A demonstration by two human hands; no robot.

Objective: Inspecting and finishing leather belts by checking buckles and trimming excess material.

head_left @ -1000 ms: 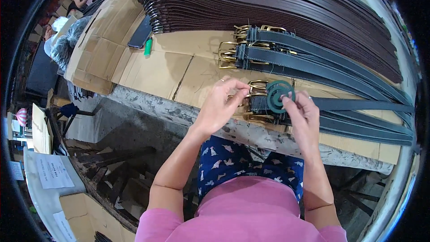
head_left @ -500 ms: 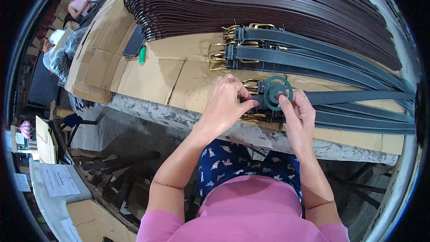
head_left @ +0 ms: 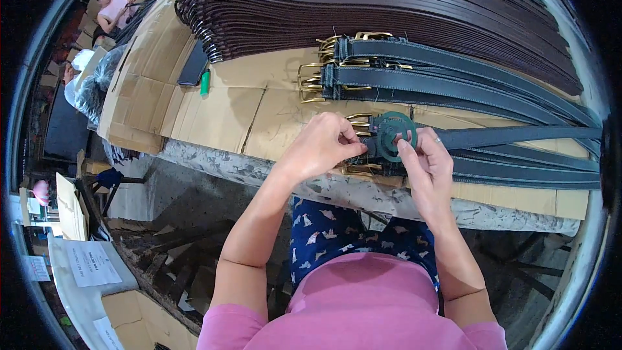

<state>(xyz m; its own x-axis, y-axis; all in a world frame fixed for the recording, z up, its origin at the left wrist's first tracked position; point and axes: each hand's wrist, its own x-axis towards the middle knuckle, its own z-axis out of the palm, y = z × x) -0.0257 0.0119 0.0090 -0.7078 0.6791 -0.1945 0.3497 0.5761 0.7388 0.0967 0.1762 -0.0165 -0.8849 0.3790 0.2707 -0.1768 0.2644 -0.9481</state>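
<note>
In front of me a dark blue-grey belt (head_left: 502,135) with pale stitching lies across the table, its strap running to the right. My left hand (head_left: 317,145) is closed in a pinch at the belt's buckle end, where the fingers cover part of it. A flat, round, dark green piece with ring-like curves (head_left: 393,118) is between the thumb and fingers of my right hand (head_left: 429,163), over the belt just right of the buckle. Gold-coloured buckles (head_left: 363,170) show above and below my left fingers. More belts with gold buckles (head_left: 389,78) lie just beyond.
A long pile of dark brown belts (head_left: 363,6) covers the far side. Cardboard (head_left: 227,116) lines the table, with a dark flat phone-like object (head_left: 194,65) and a green lighter-like item (head_left: 205,83) on it. Two people (head_left: 113,10) are at the far left.
The green round piece has shifted slightly left and tilted, with my right fingers moving along its edge. My left hand remains pinched at the buckle end, a little further left.
</note>
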